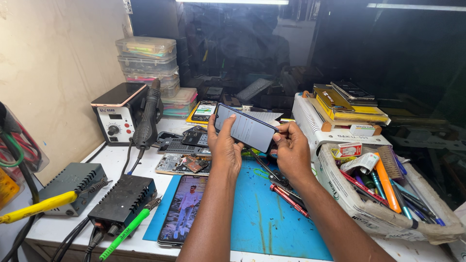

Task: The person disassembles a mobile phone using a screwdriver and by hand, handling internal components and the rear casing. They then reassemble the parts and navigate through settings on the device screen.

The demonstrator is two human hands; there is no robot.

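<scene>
Head view: both hands, left (225, 145) and right (291, 150), grip a dark phone (245, 128) above the blue mat (272, 218); stacked clear boxes (148, 60) occupy the bench's (121, 162) far-left corner

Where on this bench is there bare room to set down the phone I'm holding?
The blue mat is bare between the lit phone lying on it and the screwdrivers near the right hand. The back of the bench, by the left hand, is crowded with phone parts; the tool tray is full.
</scene>
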